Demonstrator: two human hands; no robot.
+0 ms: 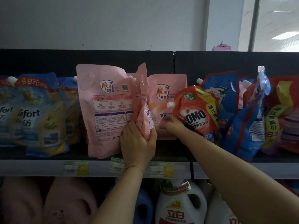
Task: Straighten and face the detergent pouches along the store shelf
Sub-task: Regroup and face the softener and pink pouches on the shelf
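A big pink pouch stands at the shelf front with its printed back side facing me. Beside it a second pink pouch is turned edge-on; my left hand grips its lower end, thumb on the right side. Further back stands a third pink pouch, front side out. My right hand reaches in at its lower part, fingers curled against it, whether pinching it is unclear. A red OMO pouch leans left, tilted, just above my right wrist.
Blue and yellow Comfort pouches fill the shelf's left end. Blue pouches and red ones lean untidily on the right. Price tags run along the shelf edge. White and pink jugs stand on the shelf below.
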